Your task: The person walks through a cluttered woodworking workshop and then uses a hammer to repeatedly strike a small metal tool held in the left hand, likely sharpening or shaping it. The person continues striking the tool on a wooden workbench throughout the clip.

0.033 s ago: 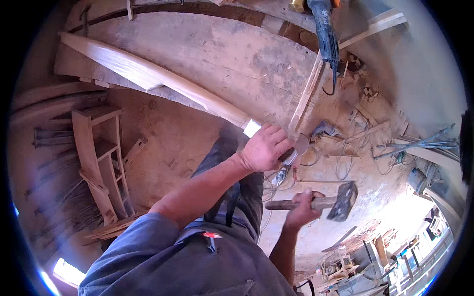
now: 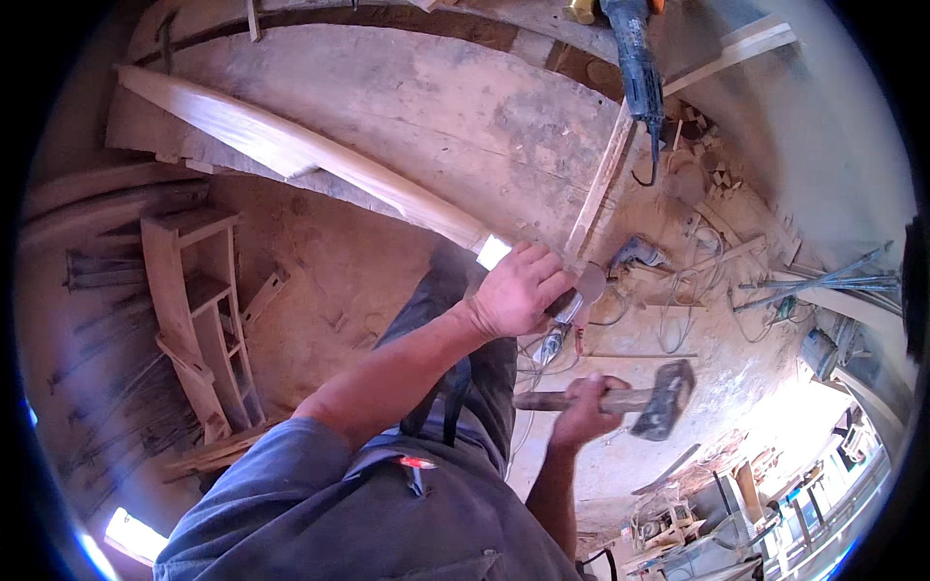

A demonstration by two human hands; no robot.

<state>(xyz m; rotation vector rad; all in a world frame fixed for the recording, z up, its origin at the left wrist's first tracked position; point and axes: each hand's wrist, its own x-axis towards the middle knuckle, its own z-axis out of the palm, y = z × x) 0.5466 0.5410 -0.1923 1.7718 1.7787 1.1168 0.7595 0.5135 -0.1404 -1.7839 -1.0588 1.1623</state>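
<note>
A long pale wooden piece point(image 2: 363, 174) lies slantwise over the workbench point(image 2: 455, 107), its near end sticking out past the bench edge. My left hand point(image 2: 523, 290) is closed around that piece close to its round end, which shows just beyond my fingers. Bright patches lie on either side of the grip. Low on the right, my right hand point(image 2: 587, 412) grips a hammer point(image 2: 664, 399) by its wooden handle. The heavy dark head points right, apart from the wooden piece.
A dark power tool point(image 2: 635, 68) rests at the bench's upper right, near a wooden strip point(image 2: 603, 179). Cables, a drill-like tool point(image 2: 639, 254), metal rods point(image 2: 823, 287) and wood scraps lie on the dusty floor. A wooden frame point(image 2: 194, 310) stands at left.
My right hand and the hammer have shifted slightly left and downward, with the hammer head tilting a little. My left hand and the wooden piece look unmoved.
</note>
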